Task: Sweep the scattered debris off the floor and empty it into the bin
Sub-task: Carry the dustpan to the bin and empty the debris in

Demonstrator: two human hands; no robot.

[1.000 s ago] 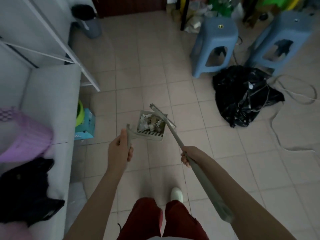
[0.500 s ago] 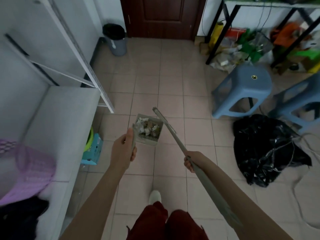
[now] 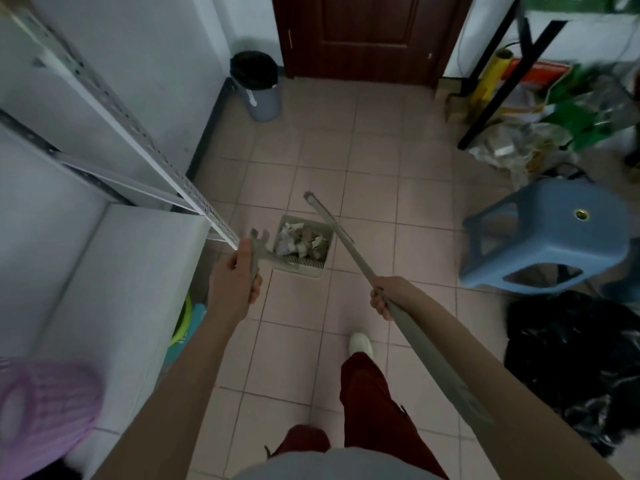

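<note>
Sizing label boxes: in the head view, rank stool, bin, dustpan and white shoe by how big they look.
1. Stool, largest.
2. Bin and dustpan: about alike, and the bin is farther off, so unranked.
3. Shoe, smallest.

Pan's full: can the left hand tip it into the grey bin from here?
Probably not: the left hand holds the dustpan well short of the bin by the door; bare tiles lie between.
</note>
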